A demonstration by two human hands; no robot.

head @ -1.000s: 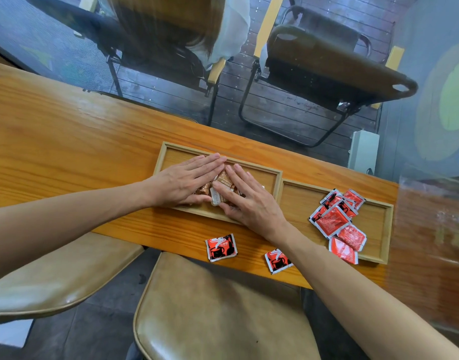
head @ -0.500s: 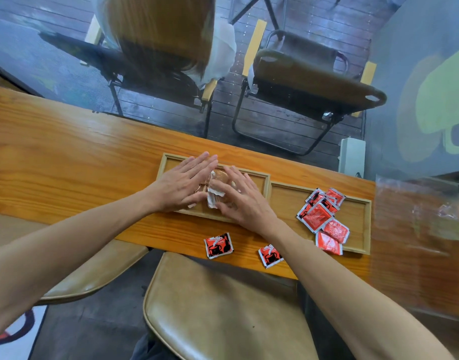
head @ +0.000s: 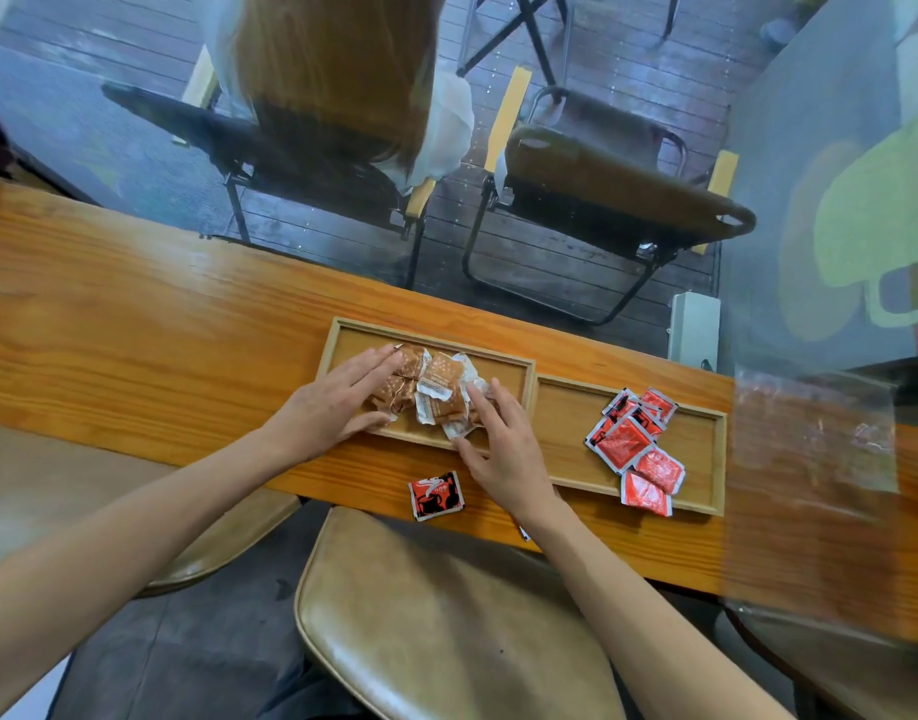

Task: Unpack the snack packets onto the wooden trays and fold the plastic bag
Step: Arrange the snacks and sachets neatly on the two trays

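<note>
Step in hand: tidying brown packets (head: 430, 389) in left tray (head: 524, 363). Left hand (head: 337, 407) and right hand (head: 503, 446) lie flat, fingers straight, flanking the pile. Red packets (head: 633, 444) sit in right tray (head: 716, 459); one (head: 436, 495) lies on the table (likely next pickup). Bag (head: 815, 439) waits unfolded, far right.

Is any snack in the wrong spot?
Yes. One red-and-black packet lies on the bare table, outside both wooden trays, near the front edge. The other red packets sit in the right tray.
</note>
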